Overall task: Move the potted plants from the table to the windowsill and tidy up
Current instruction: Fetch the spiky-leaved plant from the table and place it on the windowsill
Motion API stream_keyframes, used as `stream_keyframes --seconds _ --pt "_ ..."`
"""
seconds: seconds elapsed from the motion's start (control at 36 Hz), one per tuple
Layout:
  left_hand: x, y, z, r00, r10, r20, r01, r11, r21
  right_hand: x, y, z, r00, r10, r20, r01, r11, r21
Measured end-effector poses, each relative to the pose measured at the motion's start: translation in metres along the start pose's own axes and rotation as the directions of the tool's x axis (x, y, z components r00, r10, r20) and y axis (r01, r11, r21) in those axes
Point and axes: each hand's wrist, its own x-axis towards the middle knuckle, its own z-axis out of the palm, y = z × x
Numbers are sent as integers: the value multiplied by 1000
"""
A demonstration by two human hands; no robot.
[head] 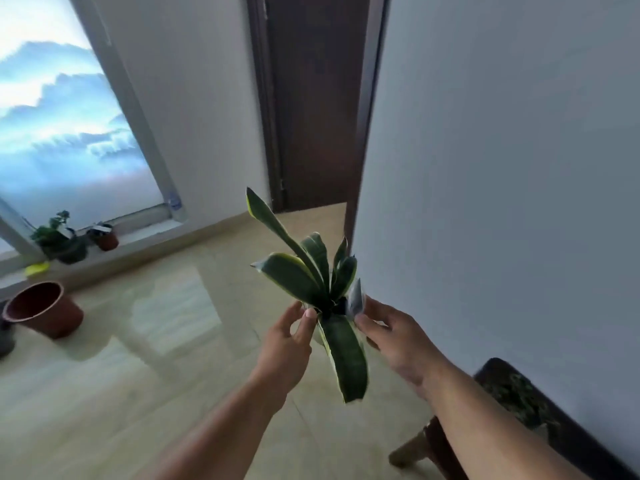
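Observation:
A snake plant (313, 271) with dark green, yellow-edged leaves is held up in the air in front of me. Its pot is almost fully hidden by the leaves and my fingers. My left hand (285, 344) grips the pot's left side, thumb on the rim. My right hand (394, 336) grips the right side, beside a small grey tag (356, 298) sticking up from the pot. On the low windowsill (145, 239) at the far left stand a leafy plant in a dark pot (60, 242) and a small brown pot (105, 237).
An empty terracotta pot (43, 310) sits on the glossy tiled floor at the left, a yellow-green object (36, 269) on the sill behind it. A dark wooden table (530, 410) is at the lower right against the wall. A dark door (317, 98) is straight ahead.

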Motion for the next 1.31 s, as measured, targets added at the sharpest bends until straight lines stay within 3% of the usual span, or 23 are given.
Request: stream_keyframes --seconds 0.19,0.44,0.75,1.11,1.31 --pt "20 5 -159 986 0 -168 -15 996 -87 66 -59 147 989 -22 149 19 1000 17" --pt "42 13 -292 941 57 -335 -121 977 -173 134 -118 277 950 -66 307 55 997 45" --pt "124 25 -385 879 16 -477 -124 973 -195 251 -166 362 879 -112 463 107 994 37" --pt "286 79 -489 808 -61 -585 -49 984 -170 436 -255 438 831 -76 552 84 996 9" --pt "354 92 -542 780 -103 -618 -59 970 -236 510 -295 482 817 -55 574 80 997 -19"
